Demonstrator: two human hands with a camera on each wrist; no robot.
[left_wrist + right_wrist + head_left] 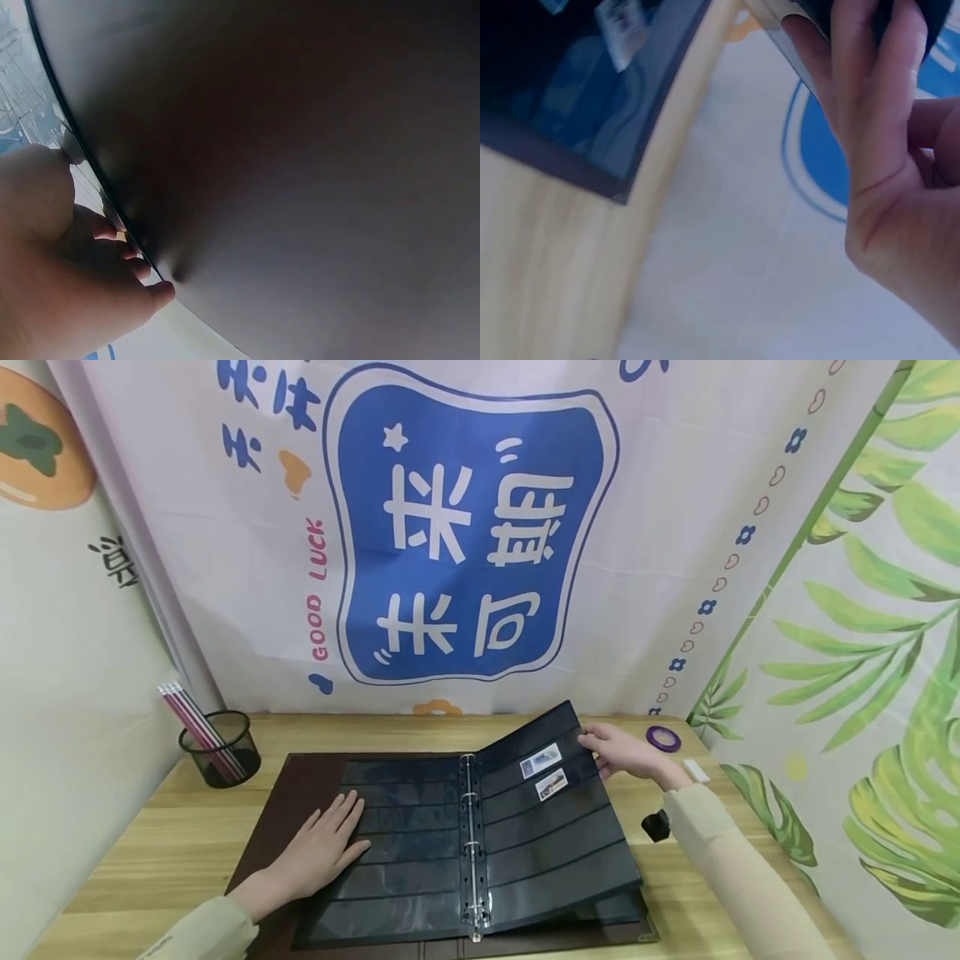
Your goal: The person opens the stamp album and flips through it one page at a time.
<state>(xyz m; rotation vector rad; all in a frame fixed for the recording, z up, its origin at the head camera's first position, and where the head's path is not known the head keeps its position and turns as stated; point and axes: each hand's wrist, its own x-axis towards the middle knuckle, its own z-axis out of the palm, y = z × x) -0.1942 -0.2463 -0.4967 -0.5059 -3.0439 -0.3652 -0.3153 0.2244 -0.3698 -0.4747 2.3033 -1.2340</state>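
Note:
A ring-bound stamp album (273,806) with a dark brown cover lies open on the wooden table. Its black left page (408,860) has clear strip pockets, and my left hand (318,847) rests on that page's left side, fingers extended. The left wrist view shows this hand (67,255) beside a dark, glossy surface. My right hand (626,752) pinches the outer edge of the right page (555,835), which is lifted and tilted. Two small stamps (551,785) sit in its upper pockets. In the right wrist view the fingers (877,97) hold a dark sheet, its grip partly cut off.
Metal rings (471,843) run down the album's middle. At the back left stands a black mesh cup (232,752) with several pencils (197,722). A purple round object (663,738), a small white block (696,770) and a black object (656,826) are on the right.

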